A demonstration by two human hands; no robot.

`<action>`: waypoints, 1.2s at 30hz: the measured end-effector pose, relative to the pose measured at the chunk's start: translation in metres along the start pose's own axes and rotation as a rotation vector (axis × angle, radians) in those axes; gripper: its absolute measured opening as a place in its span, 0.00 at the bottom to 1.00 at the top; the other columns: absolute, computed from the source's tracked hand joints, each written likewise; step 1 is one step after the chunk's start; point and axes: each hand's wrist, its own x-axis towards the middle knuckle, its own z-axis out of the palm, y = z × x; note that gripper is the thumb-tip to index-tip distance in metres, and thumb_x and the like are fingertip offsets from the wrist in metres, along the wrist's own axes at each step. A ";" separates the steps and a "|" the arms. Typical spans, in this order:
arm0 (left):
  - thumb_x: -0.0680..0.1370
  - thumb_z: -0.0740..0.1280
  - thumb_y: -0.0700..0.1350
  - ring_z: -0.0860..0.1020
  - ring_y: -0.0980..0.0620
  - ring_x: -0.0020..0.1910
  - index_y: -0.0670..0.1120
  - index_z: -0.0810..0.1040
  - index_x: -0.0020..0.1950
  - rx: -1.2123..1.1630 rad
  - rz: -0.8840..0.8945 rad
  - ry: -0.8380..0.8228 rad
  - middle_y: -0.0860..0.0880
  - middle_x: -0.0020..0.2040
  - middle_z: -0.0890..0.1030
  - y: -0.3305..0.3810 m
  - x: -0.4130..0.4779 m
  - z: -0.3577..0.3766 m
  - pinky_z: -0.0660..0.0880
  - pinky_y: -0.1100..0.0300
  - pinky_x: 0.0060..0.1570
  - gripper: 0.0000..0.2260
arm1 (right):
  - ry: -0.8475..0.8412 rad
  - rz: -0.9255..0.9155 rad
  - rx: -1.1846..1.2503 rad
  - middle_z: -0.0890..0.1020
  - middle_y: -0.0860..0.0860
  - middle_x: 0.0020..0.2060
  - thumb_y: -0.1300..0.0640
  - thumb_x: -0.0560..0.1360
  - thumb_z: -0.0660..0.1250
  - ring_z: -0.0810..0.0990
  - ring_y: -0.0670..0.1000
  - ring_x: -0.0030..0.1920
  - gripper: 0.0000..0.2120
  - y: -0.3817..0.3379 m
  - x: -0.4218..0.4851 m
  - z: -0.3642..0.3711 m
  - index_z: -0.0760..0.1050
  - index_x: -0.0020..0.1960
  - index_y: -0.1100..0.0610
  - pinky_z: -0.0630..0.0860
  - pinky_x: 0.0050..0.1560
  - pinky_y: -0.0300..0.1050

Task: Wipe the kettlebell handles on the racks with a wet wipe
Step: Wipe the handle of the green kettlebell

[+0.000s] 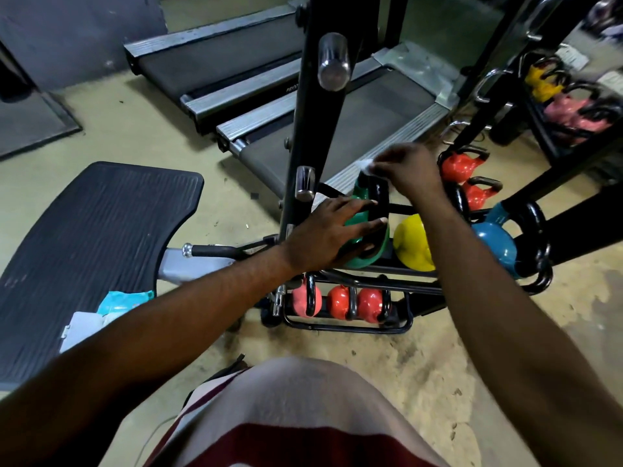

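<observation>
Two bare hands are seen over a low black rack (354, 327) on the floor. The left hand (332, 232) is laid flat, fingers spread, on a green kettlebell (365, 256) at the left end of the upper shelf. Whether one or two green bodies sit under that hand cannot be told. The right hand (406, 170) is held just beyond it, fingertips pinched on one white wet wipe (365, 165), which is pressed to the top of the black handle (379, 195) standing up from the green kettlebell.

To the right on the same shelf one yellow kettlebell (413, 244) is seen, then one blue kettlebell (495, 247) at the right end. Farther back, two orange-red kettlebells (458, 165) are stacked one near, one far. On the lower shelf three are counted – one pink kettlebell (303, 299) at the left and two red kettlebells (369, 305) just beside it.

A black upright post (313, 129) with two chrome pegs (333, 62) is fixed just left of the rack. Three treadmill decks (337, 136) are laid side by side beyond it. At near left, one teal pack of wipes (124, 299) with its white lid raised is rested on a black ribbed platform (84, 237) – partly hidden by the left forearm.
</observation>
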 end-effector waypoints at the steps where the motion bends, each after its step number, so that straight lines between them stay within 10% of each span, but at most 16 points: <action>1: 0.80 0.66 0.53 0.73 0.40 0.65 0.49 0.75 0.70 -0.004 0.000 -0.004 0.39 0.68 0.74 0.003 -0.001 0.001 0.69 0.48 0.63 0.19 | -0.080 -0.064 -0.213 0.86 0.55 0.43 0.50 0.67 0.77 0.83 0.52 0.44 0.13 -0.011 0.008 0.001 0.85 0.46 0.57 0.76 0.44 0.43; 4: 0.80 0.64 0.54 0.72 0.41 0.65 0.50 0.76 0.70 -0.033 0.009 -0.043 0.41 0.70 0.74 0.009 -0.004 0.004 0.69 0.48 0.62 0.19 | -0.214 -0.194 -0.781 0.83 0.57 0.53 0.53 0.69 0.76 0.82 0.58 0.54 0.14 -0.034 0.015 0.009 0.84 0.53 0.55 0.76 0.53 0.48; 8: 0.80 0.65 0.53 0.72 0.40 0.66 0.51 0.75 0.70 -0.019 -0.003 -0.089 0.43 0.71 0.73 0.005 -0.006 0.000 0.68 0.47 0.64 0.19 | -0.257 -0.258 -0.917 0.82 0.56 0.54 0.49 0.70 0.76 0.80 0.58 0.57 0.15 -0.038 0.004 0.006 0.83 0.54 0.53 0.70 0.50 0.47; 17: 0.79 0.66 0.53 0.74 0.41 0.64 0.49 0.78 0.68 -0.037 -0.030 -0.064 0.42 0.68 0.75 0.001 -0.003 -0.007 0.66 0.50 0.62 0.18 | -0.073 0.074 0.434 0.82 0.48 0.34 0.61 0.75 0.72 0.77 0.40 0.31 0.01 0.024 -0.013 -0.016 0.81 0.46 0.56 0.72 0.37 0.39; 22: 0.79 0.67 0.52 0.73 0.43 0.64 0.48 0.77 0.68 -0.048 -0.021 -0.078 0.42 0.67 0.76 0.003 -0.004 -0.006 0.66 0.50 0.61 0.19 | 0.037 0.222 0.929 0.81 0.45 0.30 0.65 0.79 0.65 0.77 0.42 0.30 0.09 0.017 -0.015 -0.015 0.75 0.42 0.54 0.73 0.33 0.35; 31: 0.81 0.65 0.53 0.73 0.41 0.66 0.51 0.76 0.69 0.001 -0.017 -0.108 0.42 0.69 0.74 0.007 -0.002 -0.006 0.69 0.47 0.63 0.18 | -0.123 -0.329 -0.453 0.80 0.55 0.44 0.54 0.72 0.73 0.79 0.54 0.47 0.07 0.004 -0.017 -0.008 0.85 0.50 0.53 0.69 0.45 0.42; 36: 0.81 0.64 0.50 0.74 0.39 0.63 0.47 0.76 0.70 0.017 0.074 -0.097 0.38 0.69 0.73 0.008 -0.009 -0.001 0.73 0.46 0.59 0.18 | -0.207 -0.402 -0.824 0.81 0.60 0.49 0.55 0.68 0.73 0.80 0.61 0.53 0.12 -0.028 0.004 0.005 0.83 0.49 0.59 0.76 0.52 0.49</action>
